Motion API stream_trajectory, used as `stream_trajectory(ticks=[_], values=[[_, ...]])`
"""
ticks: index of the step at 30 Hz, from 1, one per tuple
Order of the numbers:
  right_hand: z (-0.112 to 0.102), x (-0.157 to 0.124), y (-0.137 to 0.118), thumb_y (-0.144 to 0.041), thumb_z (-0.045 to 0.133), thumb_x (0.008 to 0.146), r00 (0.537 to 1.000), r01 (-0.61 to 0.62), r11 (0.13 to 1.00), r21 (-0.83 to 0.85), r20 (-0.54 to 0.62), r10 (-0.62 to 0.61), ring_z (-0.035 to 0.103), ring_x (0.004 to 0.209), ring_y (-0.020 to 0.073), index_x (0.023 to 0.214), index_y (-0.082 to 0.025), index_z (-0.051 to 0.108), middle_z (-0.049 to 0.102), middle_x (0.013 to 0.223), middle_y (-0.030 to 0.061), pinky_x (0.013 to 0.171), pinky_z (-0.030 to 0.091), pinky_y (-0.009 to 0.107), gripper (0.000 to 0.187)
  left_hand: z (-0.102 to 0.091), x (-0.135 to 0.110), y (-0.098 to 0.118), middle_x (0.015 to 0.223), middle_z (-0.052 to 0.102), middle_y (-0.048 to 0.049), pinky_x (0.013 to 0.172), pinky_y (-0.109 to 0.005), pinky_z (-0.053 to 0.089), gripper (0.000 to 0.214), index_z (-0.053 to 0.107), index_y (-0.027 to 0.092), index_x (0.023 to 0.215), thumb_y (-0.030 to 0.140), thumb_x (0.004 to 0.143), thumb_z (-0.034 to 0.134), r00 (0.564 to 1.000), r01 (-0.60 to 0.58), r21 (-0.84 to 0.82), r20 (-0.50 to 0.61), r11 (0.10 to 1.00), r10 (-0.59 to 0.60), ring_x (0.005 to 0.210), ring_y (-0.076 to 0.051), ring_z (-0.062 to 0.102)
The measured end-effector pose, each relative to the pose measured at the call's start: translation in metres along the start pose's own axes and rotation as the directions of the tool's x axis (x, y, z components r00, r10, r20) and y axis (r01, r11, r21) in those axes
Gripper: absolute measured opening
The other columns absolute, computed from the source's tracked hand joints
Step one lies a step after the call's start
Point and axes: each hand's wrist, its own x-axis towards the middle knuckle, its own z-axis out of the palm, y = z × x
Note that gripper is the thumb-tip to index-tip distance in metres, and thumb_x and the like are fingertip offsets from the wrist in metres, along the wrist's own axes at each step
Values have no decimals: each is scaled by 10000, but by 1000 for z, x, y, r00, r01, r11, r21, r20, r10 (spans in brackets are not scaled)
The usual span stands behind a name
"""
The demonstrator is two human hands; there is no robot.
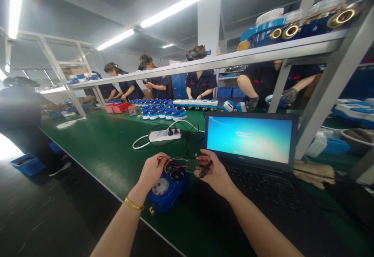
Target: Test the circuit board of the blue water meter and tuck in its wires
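A blue water meter (166, 198) with a round dial and a brass fitting sits on the green bench in front of me. Several thin coloured wires (175, 162) run from its black round part to a small green circuit board (192, 166). My left hand (152, 173) is closed above the meter's left side, thumb and finger pinching the wires. On the other side my right hand (214, 173) grips the board's edge with its fingertips. A black pen-like tool (205, 169) also lies in that hand; its tip is hard to make out.
An open laptop (249, 140) with a lit blue screen stands right of the meter. Behind the meter lies a white power strip (165, 135) with cables. Rows of blue-and-white meters (163, 113) and red bins (117, 107) stand farther back. A shelf (210, 62) crosses overhead; several co-workers stand beyond.
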Motion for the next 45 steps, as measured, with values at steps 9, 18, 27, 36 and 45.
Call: stream_trajectory(ticks=[9, 18, 27, 36, 45], values=[[6, -1, -3, -439, 747, 552, 996, -43, 997, -59, -82, 38, 583, 819, 231, 1091, -205, 455, 577, 886, 43, 716, 520, 396, 656, -18, -16, 34, 838, 613, -6, 749, -302, 423, 140, 571, 204, 885, 241, 830, 448, 998, -38, -26, -41, 999, 37, 805, -182, 573], [5, -4, -2, -507, 723, 673, 993, -26, 985, -172, -116, 6, 585, 667, 210, 1002, -222, 447, 578, 736, -6, 663, 500, 383, 515, -9, -23, 41, 996, 542, -38, 869, -362, 403, 115, 533, 200, 947, 153, 851, 491, 954, -235, 318, -103, 918, 280, 972, -206, 505], [7, -7, -7, -510, 673, 680, 994, -28, 986, -163, -109, 10, 588, 562, 205, 825, -226, 503, 548, 647, -11, 503, 533, 334, 362, 15, -36, 47, 1040, 506, -92, 951, -471, 392, 259, 552, 176, 1085, 147, 829, 577, 936, -268, 574, -33, 774, 349, 1059, -289, 454], [11, -12, -20, -473, 676, 706, 991, -17, 989, -147, -132, -2, 546, 435, 168, 770, -229, 475, 495, 573, -44, 367, 455, 261, 322, 26, -27, 51, 1154, 488, -97, 952, -472, 410, 385, 552, 194, 1155, 147, 781, 629, 954, -277, 528, 53, 803, 295, 1103, -295, 434], [0, -10, -40, -569, 653, 752, 994, -7, 992, -125, -112, -7, 490, 364, 134, 762, -193, 521, 513, 470, -30, 316, 372, 196, 398, 20, -25, 48, 933, 548, -88, 844, -409, 388, 236, 646, 175, 878, 162, 859, 411, 974, -226, 214, 52, 950, 220, 947, -253, 472]])
